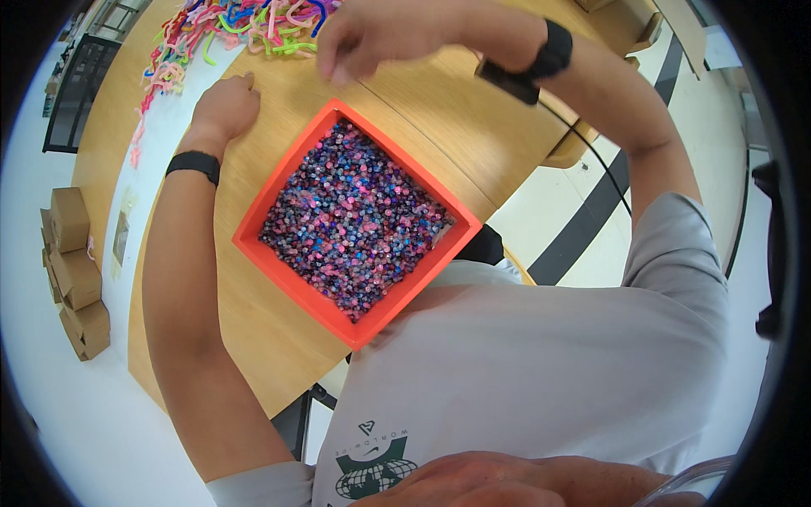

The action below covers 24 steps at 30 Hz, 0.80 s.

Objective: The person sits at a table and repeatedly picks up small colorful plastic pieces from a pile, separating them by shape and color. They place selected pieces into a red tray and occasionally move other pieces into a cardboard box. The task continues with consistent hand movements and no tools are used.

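An orange-red square tray (pixel 298 288) full of small glossy beads (pixel 355 215) in pink, blue, purple and clear sits at the table's near edge, turned cornerwise. My left hand (pixel 226 106) rests on the wood to the tray's upper left, its fingers curled and mostly hidden. Above the tray's far corner is my right hand (pixel 374 47), slightly blurred, thumb and fingers bent close together; I cannot tell whether something small is between them. A tangled heap of bright, flexible strands (pixel 253 25) lies beyond both hands, partly behind the right one.
The wooden table (pixel 443 120) has a seam running past the tray. Small cardboard boxes (pixel 76 272) stand at the far left, beyond a white strip (pixel 127 209). A black device (pixel 507 81) with a cable (pixel 595 149) hangs by my right wrist. A chair seat (pixel 570 149) shows at the right.
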Each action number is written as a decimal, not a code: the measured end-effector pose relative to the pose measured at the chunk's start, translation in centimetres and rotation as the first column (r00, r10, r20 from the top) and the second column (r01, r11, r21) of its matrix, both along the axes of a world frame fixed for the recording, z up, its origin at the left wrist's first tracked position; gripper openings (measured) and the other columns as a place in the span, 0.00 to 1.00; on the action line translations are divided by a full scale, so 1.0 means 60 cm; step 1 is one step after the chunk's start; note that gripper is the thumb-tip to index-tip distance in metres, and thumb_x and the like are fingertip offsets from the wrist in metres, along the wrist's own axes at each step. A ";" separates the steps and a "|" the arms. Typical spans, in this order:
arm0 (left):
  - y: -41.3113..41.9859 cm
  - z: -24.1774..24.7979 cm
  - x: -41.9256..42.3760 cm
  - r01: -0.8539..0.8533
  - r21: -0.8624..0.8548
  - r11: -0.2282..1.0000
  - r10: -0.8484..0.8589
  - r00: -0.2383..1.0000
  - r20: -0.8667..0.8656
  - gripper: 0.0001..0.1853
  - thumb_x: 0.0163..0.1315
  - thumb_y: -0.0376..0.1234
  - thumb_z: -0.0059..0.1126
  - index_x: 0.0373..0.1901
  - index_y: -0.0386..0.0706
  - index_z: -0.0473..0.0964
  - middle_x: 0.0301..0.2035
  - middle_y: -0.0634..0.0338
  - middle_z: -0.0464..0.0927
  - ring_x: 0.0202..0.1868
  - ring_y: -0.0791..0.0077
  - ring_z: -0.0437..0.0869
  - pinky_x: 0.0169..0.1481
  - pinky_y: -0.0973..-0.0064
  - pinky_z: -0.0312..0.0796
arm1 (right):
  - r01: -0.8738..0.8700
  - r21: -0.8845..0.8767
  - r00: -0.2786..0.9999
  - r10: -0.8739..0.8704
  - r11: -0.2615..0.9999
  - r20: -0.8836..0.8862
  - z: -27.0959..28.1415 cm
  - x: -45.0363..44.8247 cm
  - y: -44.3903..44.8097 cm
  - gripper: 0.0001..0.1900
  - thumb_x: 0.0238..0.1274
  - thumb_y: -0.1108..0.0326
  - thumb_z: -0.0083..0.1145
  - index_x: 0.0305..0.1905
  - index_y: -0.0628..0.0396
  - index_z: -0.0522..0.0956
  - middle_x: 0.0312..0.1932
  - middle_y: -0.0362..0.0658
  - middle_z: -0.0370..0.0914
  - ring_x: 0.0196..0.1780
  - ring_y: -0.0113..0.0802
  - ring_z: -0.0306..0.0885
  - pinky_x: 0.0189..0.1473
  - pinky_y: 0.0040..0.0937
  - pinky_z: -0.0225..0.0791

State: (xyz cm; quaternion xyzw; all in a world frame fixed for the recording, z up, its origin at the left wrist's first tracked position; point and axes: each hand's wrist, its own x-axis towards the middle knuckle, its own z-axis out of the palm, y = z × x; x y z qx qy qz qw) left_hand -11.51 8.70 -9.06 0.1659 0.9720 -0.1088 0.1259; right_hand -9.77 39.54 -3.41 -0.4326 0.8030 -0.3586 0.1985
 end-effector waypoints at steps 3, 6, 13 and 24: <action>0.002 0.000 0.001 -0.007 -0.020 1.000 0.007 1.000 0.013 0.26 0.74 0.39 0.40 0.69 0.38 0.73 0.57 0.42 0.82 0.58 0.46 0.84 0.65 0.54 0.74 | -0.302 -0.122 0.937 0.318 0.945 0.145 0.018 0.095 -0.055 0.14 0.58 0.63 0.69 0.47 0.56 0.88 0.35 0.48 0.87 0.38 0.38 0.86 0.42 0.38 0.77; -0.002 -0.002 0.007 -0.006 -0.005 1.000 0.006 1.000 -0.009 0.27 0.74 0.39 0.40 0.70 0.39 0.72 0.59 0.42 0.81 0.59 0.46 0.83 0.66 0.54 0.74 | -0.227 -0.011 0.968 0.227 0.974 0.107 0.024 0.159 -0.069 0.09 0.61 0.67 0.64 0.40 0.60 0.87 0.35 0.46 0.88 0.38 0.38 0.86 0.43 0.38 0.77; 0.002 0.000 0.009 -0.043 -0.037 0.998 0.044 0.999 0.030 0.28 0.74 0.39 0.38 0.73 0.40 0.69 0.61 0.42 0.79 0.62 0.46 0.81 0.68 0.54 0.73 | -0.037 -0.030 0.999 0.038 0.999 0.036 0.020 0.111 -0.031 0.10 0.62 0.67 0.65 0.44 0.59 0.87 0.38 0.44 0.89 0.41 0.36 0.87 0.45 0.36 0.77; 0.004 -0.004 0.010 -0.069 -0.046 0.997 0.070 0.997 0.022 0.29 0.74 0.38 0.37 0.75 0.41 0.66 0.67 0.42 0.74 0.64 0.47 0.80 0.70 0.56 0.71 | 0.496 0.085 0.751 -0.378 0.864 -0.542 -0.096 -0.134 0.072 0.16 0.56 0.59 0.66 0.45 0.55 0.88 0.38 0.53 0.86 0.42 0.48 0.85 0.46 0.47 0.78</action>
